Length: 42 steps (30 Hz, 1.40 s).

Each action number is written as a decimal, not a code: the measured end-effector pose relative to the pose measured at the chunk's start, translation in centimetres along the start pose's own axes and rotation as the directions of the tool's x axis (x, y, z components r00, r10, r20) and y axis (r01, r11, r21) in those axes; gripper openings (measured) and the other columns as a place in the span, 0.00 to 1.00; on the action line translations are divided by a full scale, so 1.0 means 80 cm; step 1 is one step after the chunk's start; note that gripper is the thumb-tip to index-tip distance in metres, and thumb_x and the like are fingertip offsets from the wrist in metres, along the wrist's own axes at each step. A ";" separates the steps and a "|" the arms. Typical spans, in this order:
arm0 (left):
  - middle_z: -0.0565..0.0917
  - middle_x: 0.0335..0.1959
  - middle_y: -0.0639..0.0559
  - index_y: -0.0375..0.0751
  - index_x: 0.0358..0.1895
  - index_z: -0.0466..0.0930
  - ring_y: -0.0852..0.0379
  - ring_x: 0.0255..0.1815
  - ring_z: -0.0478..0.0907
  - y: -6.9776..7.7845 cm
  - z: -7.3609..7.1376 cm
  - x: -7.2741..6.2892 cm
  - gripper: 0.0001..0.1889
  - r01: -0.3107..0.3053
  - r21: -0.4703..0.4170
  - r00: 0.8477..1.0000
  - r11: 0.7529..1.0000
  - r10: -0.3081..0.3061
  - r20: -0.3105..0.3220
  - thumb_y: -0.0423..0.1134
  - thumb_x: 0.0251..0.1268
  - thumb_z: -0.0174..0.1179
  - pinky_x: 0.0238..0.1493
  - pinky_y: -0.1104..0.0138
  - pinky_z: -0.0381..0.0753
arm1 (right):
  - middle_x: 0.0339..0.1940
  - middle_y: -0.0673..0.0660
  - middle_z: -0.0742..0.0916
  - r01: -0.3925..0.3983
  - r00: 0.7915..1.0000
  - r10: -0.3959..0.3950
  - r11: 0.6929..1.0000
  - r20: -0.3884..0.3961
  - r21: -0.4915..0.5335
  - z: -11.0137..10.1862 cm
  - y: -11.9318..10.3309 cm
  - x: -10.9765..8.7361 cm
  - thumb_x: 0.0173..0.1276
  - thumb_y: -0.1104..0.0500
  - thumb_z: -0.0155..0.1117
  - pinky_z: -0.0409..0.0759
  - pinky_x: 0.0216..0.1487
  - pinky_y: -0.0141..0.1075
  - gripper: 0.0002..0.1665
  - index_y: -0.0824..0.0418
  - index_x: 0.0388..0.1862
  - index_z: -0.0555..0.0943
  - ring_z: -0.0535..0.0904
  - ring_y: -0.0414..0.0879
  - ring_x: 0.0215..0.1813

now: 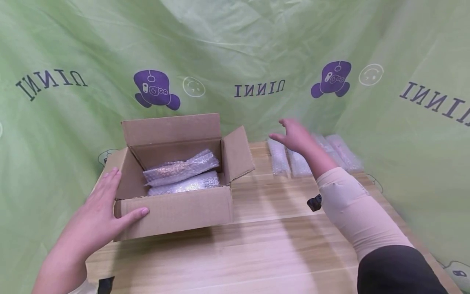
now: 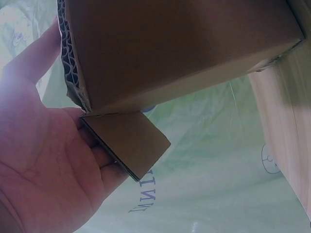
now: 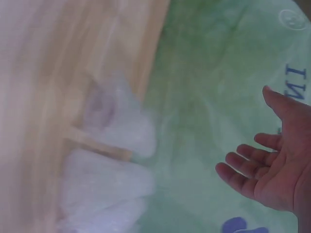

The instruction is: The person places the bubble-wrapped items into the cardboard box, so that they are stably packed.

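An open cardboard box (image 1: 183,210) stands on the left side of the table, two bubble-wrapped packages (image 1: 180,169) lying inside it. My left hand (image 1: 93,218) rests at the near left corner, fingers extended over the side flap (image 2: 129,141) and thumb lying on the front flap. Out over the far right of the table, my right hand (image 1: 295,136) is raised with its fingers spread and nothing in it. Beneath and beside it lies a row of several more bubble-wrapped packages (image 1: 279,157). These packages (image 3: 107,182) are blurred in the right wrist view.
The wooden table (image 1: 257,253) ends at a green printed curtain (image 1: 249,49) behind and at the sides. The box's back flap (image 1: 172,128) stands up, and its right flap (image 1: 238,153) juts outward toward the row of packages.
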State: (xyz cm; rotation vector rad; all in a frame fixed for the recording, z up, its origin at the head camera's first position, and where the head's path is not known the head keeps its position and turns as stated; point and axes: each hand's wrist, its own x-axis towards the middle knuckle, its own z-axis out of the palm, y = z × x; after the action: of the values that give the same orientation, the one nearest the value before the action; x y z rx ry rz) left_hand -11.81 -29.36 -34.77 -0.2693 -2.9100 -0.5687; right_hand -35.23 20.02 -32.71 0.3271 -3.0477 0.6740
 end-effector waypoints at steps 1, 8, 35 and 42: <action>0.36 0.81 0.45 0.41 0.80 0.32 0.42 0.81 0.31 0.000 0.000 0.000 0.60 0.000 0.001 1.000 1.000 0.000 0.000 0.65 0.59 0.63 0.79 0.48 0.31 | 0.74 0.69 0.67 -0.008 1.000 0.008 1.000 -0.004 -0.006 0.005 0.004 0.001 0.69 0.36 0.59 0.62 0.73 0.57 0.50 0.68 0.76 0.59 0.62 0.64 0.73; 0.35 0.81 0.45 0.41 0.80 0.31 0.41 0.81 0.31 0.001 0.000 0.002 0.60 -0.005 0.004 1.000 1.000 0.005 0.005 0.66 0.59 0.62 0.78 0.47 0.31 | 0.71 0.71 0.70 -0.062 0.998 0.062 0.997 0.000 -0.042 0.043 0.036 0.004 0.68 0.37 0.61 0.65 0.70 0.59 0.50 0.70 0.74 0.60 0.64 0.67 0.71; 0.36 0.81 0.46 0.42 0.80 0.32 0.42 0.81 0.31 0.000 0.001 -0.001 0.60 0.003 -0.016 1.000 1.000 -0.003 -0.009 0.65 0.58 0.63 0.79 0.46 0.33 | 0.71 0.80 0.62 -0.231 0.965 0.241 0.968 0.100 -0.101 0.112 0.055 0.003 0.67 0.42 0.62 0.64 0.70 0.61 0.51 0.76 0.73 0.57 0.64 0.73 0.69; 0.36 0.82 0.46 0.42 0.80 0.32 0.42 0.81 0.31 0.000 0.000 -0.001 0.60 0.007 -0.017 1.000 1.000 -0.007 -0.007 0.65 0.58 0.63 0.79 0.46 0.33 | 0.69 0.77 0.67 -0.203 0.972 0.214 0.974 0.102 -0.103 0.111 0.055 0.004 0.65 0.49 0.64 0.66 0.70 0.59 0.46 0.74 0.73 0.60 0.65 0.70 0.69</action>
State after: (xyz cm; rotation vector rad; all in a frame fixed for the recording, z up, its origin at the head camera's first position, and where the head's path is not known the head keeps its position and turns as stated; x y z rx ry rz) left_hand -11.71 -29.39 -34.75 -0.2589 -2.9014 -0.5942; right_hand -36.06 20.14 -42.56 0.0439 -3.2390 0.5356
